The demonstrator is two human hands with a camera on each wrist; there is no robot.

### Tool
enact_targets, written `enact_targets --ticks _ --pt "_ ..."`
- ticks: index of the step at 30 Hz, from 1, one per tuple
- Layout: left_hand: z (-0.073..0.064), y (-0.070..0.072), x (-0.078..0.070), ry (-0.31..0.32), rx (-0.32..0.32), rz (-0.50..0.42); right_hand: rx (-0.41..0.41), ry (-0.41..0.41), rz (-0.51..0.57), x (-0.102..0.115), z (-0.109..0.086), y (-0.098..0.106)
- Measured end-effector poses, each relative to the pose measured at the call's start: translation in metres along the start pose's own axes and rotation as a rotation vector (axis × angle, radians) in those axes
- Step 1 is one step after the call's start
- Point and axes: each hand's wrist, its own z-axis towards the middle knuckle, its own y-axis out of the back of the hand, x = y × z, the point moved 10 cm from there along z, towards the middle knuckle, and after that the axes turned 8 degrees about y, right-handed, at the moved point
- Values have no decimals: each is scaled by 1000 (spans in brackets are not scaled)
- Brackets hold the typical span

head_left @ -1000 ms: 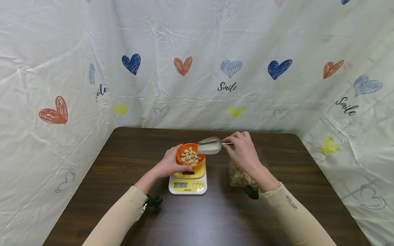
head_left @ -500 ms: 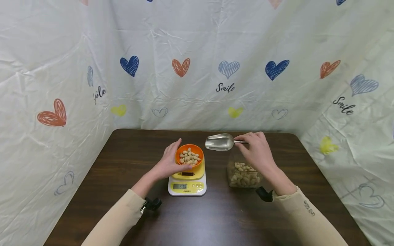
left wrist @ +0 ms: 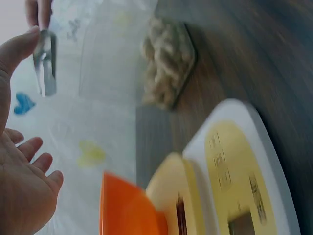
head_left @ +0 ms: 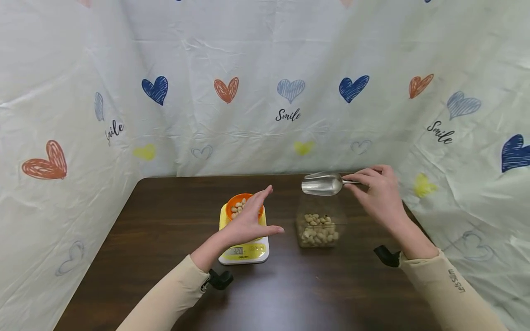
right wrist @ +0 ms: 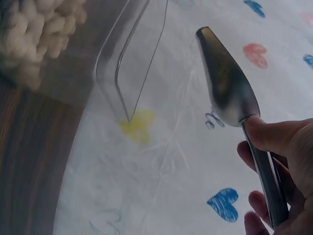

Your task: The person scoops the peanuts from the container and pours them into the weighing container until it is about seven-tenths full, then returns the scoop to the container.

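My right hand (head_left: 378,195) grips the handle of a metal scoop (head_left: 324,185), raised behind and above a clear container (head_left: 322,227) partly filled with peanuts. In the right wrist view the scoop (right wrist: 227,81) has thumb and fingers round its handle. My left hand (head_left: 247,221), fingers spread and thumb apart, holds nothing and hangs over the kitchen scale (head_left: 245,253). On the scale sits an orange bowl (head_left: 236,200) of peanuts, partly hidden by that hand. In the left wrist view the bowl (left wrist: 127,208) lies below the spread left hand (left wrist: 24,181).
The scale and container stand side by side on a dark wooden table (head_left: 281,294). A white curtain (head_left: 256,41) with printed hearts hangs behind and at both sides. Black wrist mounts (head_left: 221,279) project below the sleeves.
The left hand has let go of the bowl and moved right across the scale. The right hand has carried the scoop right, away from the bowl. The scale's reading has dropped.
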Motion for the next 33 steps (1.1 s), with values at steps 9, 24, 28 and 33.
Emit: enact_targets --ticks 9,24,28,33 --pt "29 -45 -15 25 88 6 97 140 -34 1 -1 5" --pt "60 -87 -2 116 131 28 323 348 -190 27 -11 -37" --pt "63 -88 -1 121 124 9 349 413 -260 34 -12 -49" --pt "66 -90 -1 112 117 12 378 423 -336 37 -12 -59"
